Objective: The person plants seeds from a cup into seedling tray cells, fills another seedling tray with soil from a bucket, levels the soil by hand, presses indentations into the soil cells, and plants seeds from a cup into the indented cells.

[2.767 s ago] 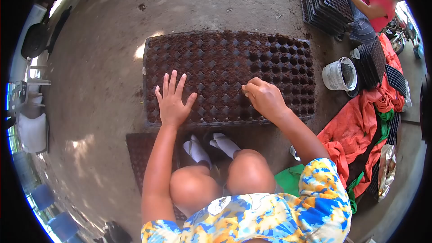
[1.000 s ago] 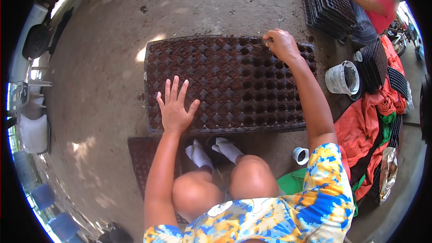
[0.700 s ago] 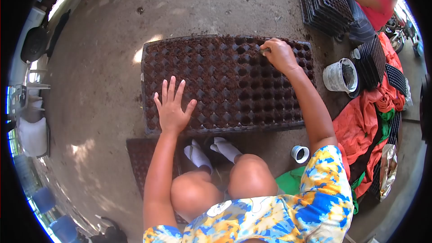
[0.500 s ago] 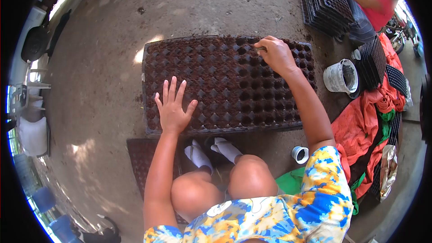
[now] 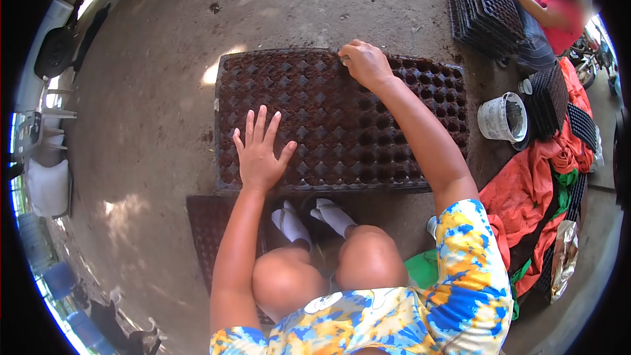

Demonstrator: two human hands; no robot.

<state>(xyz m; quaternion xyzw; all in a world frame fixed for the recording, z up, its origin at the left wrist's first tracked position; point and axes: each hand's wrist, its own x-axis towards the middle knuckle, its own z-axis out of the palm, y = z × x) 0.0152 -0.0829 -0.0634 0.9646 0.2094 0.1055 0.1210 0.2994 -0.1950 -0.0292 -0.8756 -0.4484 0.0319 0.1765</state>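
A large black cell tray filled with dark brown soil lies on the ground before my knees. Its right part shows rows of round hollows; on the left the soil lies level between the diamond-shaped ridges. My left hand rests on the tray's left half, fingers spread, holding nothing. Near the tray's far edge, right of its middle, my right hand is closed with the fingertips pinched together at the soil. What they grip is too small to make out.
A second tray lies by my left leg. A white bucket, stacked trays and a red cloth are on the right. A co-worker in pink touches the far stack. An animal is at the lower left.
My right hand has gone from mid-tray to the far edge, then left along it. More hollows show right of the middle. My left hand stays spread on the tray.
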